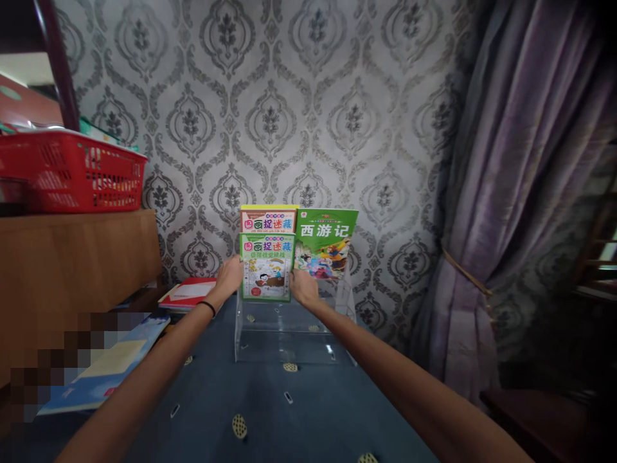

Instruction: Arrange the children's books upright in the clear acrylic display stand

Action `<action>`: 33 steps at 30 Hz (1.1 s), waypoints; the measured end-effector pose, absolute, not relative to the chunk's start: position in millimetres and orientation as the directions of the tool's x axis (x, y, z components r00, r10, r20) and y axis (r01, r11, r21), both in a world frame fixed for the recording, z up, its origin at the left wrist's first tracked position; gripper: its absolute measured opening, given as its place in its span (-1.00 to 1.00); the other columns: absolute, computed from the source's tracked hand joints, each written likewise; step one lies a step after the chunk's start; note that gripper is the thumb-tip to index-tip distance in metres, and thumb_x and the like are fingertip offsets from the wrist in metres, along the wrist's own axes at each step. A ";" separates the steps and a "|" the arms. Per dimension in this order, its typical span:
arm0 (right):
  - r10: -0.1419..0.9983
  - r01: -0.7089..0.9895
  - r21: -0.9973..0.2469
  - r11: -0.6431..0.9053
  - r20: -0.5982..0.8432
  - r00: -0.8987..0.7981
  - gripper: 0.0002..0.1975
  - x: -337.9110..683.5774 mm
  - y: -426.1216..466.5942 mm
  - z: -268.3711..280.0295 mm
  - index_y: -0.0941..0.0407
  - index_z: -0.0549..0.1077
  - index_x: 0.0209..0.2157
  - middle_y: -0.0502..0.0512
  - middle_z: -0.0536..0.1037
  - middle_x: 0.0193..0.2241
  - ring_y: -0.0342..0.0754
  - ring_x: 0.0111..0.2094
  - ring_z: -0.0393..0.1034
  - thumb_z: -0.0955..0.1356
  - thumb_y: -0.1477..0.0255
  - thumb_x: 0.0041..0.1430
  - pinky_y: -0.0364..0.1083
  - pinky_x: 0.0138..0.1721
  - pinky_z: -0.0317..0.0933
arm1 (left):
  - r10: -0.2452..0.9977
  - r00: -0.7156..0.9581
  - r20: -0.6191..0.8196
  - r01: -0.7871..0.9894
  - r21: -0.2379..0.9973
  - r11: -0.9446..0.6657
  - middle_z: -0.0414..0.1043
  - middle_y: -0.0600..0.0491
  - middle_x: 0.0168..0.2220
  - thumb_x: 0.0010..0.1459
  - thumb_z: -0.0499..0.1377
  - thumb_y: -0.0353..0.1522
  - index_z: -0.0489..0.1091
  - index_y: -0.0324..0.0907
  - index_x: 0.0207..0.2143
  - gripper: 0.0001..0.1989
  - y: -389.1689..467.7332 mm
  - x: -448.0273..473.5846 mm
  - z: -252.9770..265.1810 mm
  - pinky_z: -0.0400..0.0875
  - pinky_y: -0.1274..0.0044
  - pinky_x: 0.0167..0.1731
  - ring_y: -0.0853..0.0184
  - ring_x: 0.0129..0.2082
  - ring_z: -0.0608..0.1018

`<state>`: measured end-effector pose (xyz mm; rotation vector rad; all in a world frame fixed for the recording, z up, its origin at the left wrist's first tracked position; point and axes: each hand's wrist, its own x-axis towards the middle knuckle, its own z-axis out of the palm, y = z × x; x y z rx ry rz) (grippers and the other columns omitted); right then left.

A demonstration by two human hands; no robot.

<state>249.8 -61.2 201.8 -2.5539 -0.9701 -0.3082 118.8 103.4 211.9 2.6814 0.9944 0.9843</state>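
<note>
A picture book with a green border (267, 268) stands upright between my two hands, on the left part of a clear acrylic rack (289, 325). My left hand (230, 275) is closed on its left edge, and my right hand (304, 287) grips its right edge. Behind it, a brown-topped book (268, 220) shows only its upper strip, with a thin yellow edge above. To the right, a green book with large white characters (332, 241) leans in the rack's rear tier. The fingertips of both hands are partly hidden.
A dark blue patterned cloth (270, 411) lies under the rack. On the left are a wooden cabinet (81, 276), a red basket (72, 170), red-covered books (186, 292) and a blue booklet (110, 366). Patterned wallpaper (318, 109) is behind; a purple curtain (501, 180) hangs right.
</note>
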 end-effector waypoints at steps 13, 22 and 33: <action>0.599 0.693 -0.296 -0.657 0.352 0.719 -0.62 253.4 -64.8 197.2 0.13 0.51 -0.03 0.28 0.61 -0.08 0.07 -0.01 0.51 0.12 0.36 0.43 -0.08 -0.09 0.28 | 0.616 0.576 0.537 0.534 0.324 -0.781 0.56 -0.17 -0.17 0.31 -0.02 -0.36 0.45 -0.23 -0.20 -0.75 107.3 118.7 211.4 0.32 0.49 -0.26 0.19 -0.18 0.57; 0.604 0.693 -0.278 -0.665 0.347 0.718 -0.64 252.2 -65.9 197.2 0.16 0.52 -0.05 0.33 0.62 -0.09 0.13 -0.02 0.53 0.15 0.37 0.41 -0.05 -0.11 0.31 | 0.619 0.584 0.526 0.514 0.351 -0.783 0.56 -0.08 -0.28 0.32 -0.03 -0.38 0.43 -0.23 -0.26 -0.75 107.8 119.1 211.4 0.25 0.55 -0.39 0.30 -0.37 0.55; 0.614 0.700 -0.281 -0.656 0.341 0.712 -0.65 252.3 -68.4 198.6 0.15 0.51 -0.03 0.35 0.62 -0.08 0.11 -0.01 0.53 0.15 0.37 0.41 -0.05 -0.11 0.32 | 0.604 0.582 0.544 0.493 0.355 -0.795 0.55 -0.07 -0.27 0.30 -0.03 -0.42 0.40 -0.21 -0.28 -0.79 108.6 117.4 208.1 0.27 0.54 -0.34 0.28 -0.29 0.54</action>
